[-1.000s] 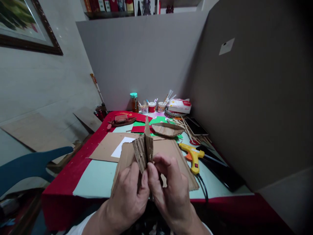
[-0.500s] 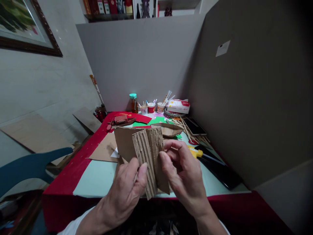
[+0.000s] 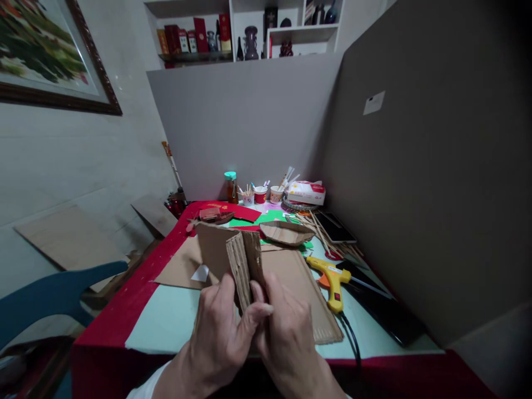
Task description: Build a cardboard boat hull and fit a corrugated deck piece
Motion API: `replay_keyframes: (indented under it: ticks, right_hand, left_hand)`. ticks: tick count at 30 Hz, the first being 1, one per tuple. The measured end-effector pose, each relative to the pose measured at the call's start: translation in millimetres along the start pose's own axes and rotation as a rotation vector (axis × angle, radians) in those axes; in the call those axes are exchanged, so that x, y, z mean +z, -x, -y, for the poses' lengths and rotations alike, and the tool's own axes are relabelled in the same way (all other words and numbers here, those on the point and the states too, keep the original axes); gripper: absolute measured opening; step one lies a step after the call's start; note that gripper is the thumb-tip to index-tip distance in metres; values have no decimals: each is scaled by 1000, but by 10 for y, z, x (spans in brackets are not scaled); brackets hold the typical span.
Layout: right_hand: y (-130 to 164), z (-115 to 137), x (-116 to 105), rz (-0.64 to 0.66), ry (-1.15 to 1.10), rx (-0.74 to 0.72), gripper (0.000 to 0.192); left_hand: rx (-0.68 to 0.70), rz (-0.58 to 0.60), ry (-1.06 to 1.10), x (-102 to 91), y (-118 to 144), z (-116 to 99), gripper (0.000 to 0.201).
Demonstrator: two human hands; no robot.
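My left hand [image 3: 226, 321] and my right hand [image 3: 286, 321] are close together at the table's near side, both closed around a folded piece of corrugated cardboard [image 3: 240, 260]. Its ridged strip faces me, and a larger smooth panel spreads behind to the left. The thumbs meet low on the piece and hide its bottom end. Under and beyond my right hand lies a flat cardboard sheet [image 3: 305, 288]. To the right of that hand rests a yellow hot glue gun [image 3: 332, 277], with its black cord running to the table edge.
Behind the hands sit a boat-shaped cardboard piece [image 3: 286, 233] and a small brown model boat [image 3: 216, 215]. Wooden sticks [image 3: 318, 230], a tablet [image 3: 336, 227] and a black panel [image 3: 382, 299] lie to the right. Cups [image 3: 260, 195], a bottle [image 3: 231, 188] and a tissue pack [image 3: 306, 193] line the back.
My right hand has moved down and left, closing in beside my left hand on the cardboard. The two ridged strips are now pressed nearer together. The view has tilted up, and the glue gun shows fully.
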State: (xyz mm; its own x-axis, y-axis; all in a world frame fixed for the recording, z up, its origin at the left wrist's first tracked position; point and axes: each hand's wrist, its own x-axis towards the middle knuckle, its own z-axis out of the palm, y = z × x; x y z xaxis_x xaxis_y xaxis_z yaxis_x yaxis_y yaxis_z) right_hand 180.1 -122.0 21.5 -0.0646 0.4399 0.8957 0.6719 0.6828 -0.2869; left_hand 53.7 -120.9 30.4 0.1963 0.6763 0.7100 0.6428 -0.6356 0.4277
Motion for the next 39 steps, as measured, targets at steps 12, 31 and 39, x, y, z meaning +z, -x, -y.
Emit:
replay_keyframes:
  ticks: [12, 31, 39]
  right_hand:
    - [-87, -92, 44, 72, 111, -54, 25]
    - [-144, -226, -109, 222, -165, 159, 23]
    - [-171, -319, -130, 201, -288, 303, 22]
  left_hand:
    - [92, -118, -89, -5, -31, 132, 42]
    - [109, -66, -166, 5, 32, 182, 43]
    - [83, -51, -130, -76, 10, 154, 41]
